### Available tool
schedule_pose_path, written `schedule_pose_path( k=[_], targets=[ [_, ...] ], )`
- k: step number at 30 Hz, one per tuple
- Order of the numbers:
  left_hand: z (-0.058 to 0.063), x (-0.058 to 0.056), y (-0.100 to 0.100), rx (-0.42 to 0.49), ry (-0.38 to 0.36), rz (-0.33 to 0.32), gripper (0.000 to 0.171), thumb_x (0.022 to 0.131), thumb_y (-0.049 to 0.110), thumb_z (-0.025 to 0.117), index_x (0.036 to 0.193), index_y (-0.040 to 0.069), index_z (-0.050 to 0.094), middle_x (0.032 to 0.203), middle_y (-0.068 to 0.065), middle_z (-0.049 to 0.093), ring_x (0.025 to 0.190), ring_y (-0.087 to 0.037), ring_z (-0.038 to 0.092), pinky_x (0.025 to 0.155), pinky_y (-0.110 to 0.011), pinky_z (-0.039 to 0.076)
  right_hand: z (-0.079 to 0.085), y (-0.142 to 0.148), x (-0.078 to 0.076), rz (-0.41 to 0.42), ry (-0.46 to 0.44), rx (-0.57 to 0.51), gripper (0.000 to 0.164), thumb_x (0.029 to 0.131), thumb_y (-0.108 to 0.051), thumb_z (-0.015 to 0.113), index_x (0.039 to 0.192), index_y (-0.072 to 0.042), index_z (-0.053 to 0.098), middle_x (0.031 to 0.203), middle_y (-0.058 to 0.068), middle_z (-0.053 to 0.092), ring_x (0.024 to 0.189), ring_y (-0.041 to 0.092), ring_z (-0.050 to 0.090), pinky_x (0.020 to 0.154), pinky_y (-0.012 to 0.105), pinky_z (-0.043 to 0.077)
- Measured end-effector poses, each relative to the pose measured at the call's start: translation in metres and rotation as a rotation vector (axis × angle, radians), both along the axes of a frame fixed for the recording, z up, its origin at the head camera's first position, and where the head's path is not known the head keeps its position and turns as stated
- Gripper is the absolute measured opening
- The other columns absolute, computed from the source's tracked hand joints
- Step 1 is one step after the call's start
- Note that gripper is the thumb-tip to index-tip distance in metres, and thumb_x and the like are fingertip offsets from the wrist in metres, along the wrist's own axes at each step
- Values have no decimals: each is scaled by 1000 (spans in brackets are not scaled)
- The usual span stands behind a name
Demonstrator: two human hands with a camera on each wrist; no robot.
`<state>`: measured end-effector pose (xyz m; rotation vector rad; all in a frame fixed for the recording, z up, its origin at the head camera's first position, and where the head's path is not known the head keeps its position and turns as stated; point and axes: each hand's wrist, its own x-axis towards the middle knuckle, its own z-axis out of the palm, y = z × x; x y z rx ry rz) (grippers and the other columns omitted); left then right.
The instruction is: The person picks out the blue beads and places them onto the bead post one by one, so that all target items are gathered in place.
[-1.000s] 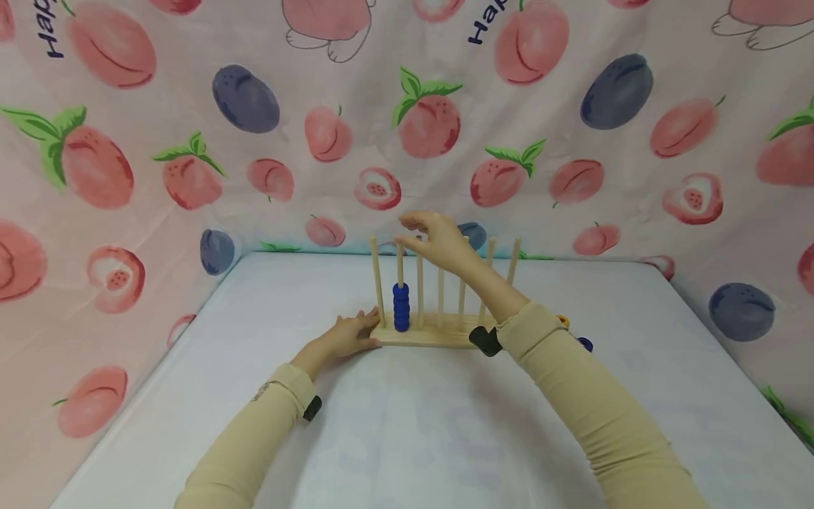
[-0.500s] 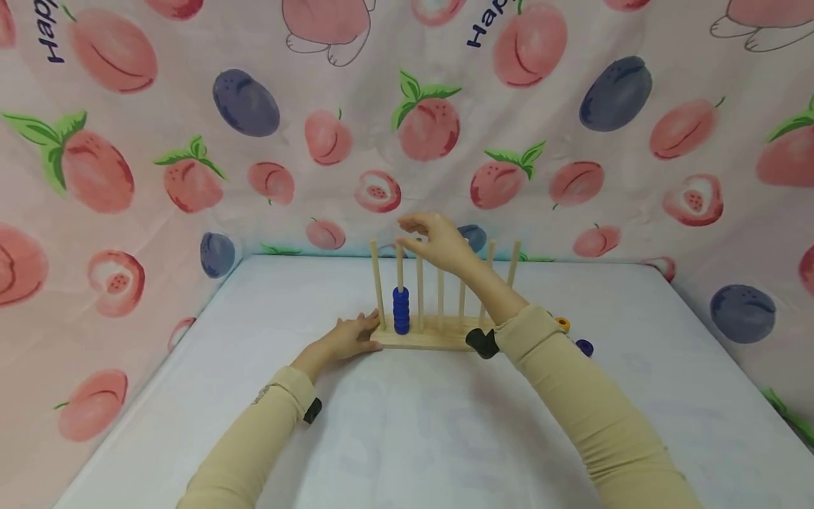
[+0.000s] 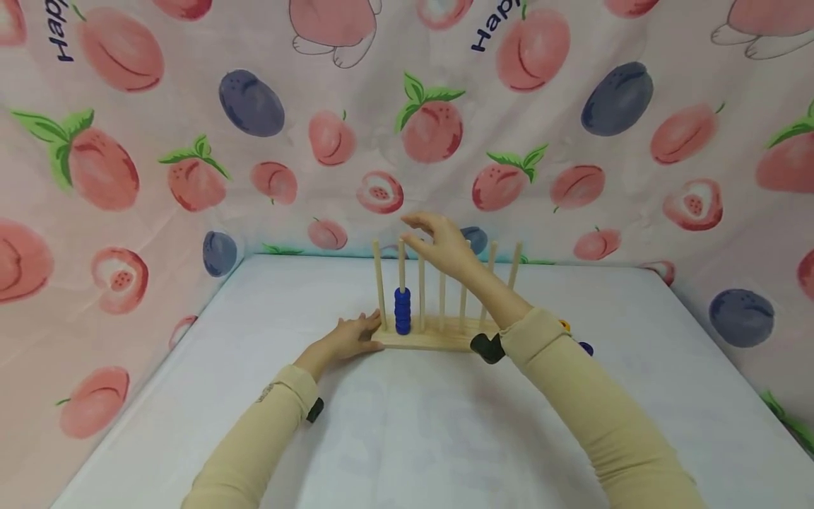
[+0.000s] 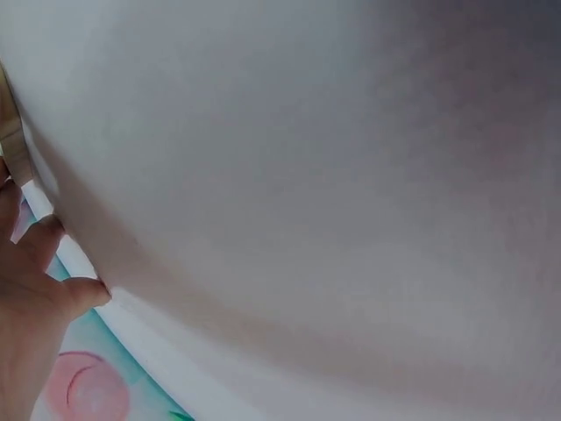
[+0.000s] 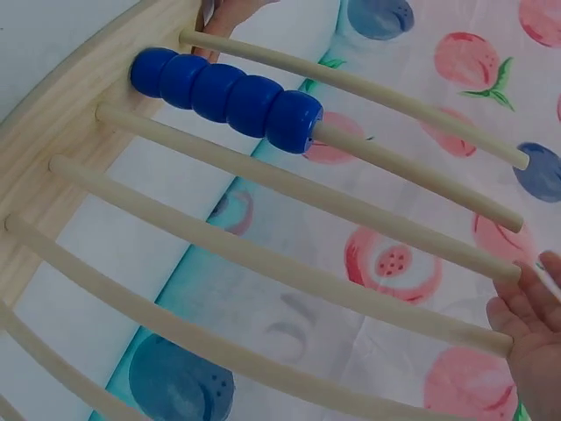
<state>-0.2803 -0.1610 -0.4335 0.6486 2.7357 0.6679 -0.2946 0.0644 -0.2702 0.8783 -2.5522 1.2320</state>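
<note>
A wooden peg rack (image 3: 422,340) stands on the white table, with a row of upright pegs on its base. Several blue beads (image 3: 403,311) are stacked at the bottom of the second peg from the left; their gloss shows in the right wrist view. My left hand (image 3: 343,338) rests against the base's left end, its fingers spread. In the left wrist view only part of the left hand (image 4: 35,298) appears. My right hand (image 3: 445,246) hovers at the top of the beaded peg, fingers loosely bent and holding nothing visible. The right wrist view shows the right hand (image 5: 535,324) near the peg tips.
A yellow ring-shaped bead (image 3: 564,326) and a dark blue bead (image 3: 586,348) lie on the table right of the rack, partly behind the right sleeve (image 3: 572,382). A fruit-printed curtain (image 3: 432,134) hangs behind and beside the table.
</note>
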Motion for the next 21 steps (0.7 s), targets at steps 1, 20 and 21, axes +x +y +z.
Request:
schedule_pose_path(
  k=[1,20,21],
  targets=[
    [0,1,0,-3,-2,2,66,92,33,60,145,5,33,154,-12,22,140,-43,20,108,-72,7,0,1,1,6,8,-10,41,94,-17,58,130,1,53,133,17,56,128,28,49,109,39,39],
    [4,0,6,-47,9,48,65,91,32,62,144,6,36,153,-10,28,140,-41,27,109,-68,14,-13,24,27,57,86,-96,35,93,-12,59,126,-1,57,126,15,60,118,28,54,103,40,45],
    [5,1,6,-47,5,52,65,91,32,62,144,6,36,153,-10,28,140,-40,26,110,-68,13,-15,26,28,63,91,-96,35,93,-12,59,126,-1,57,126,15,60,118,29,55,102,40,45]
  ],
)
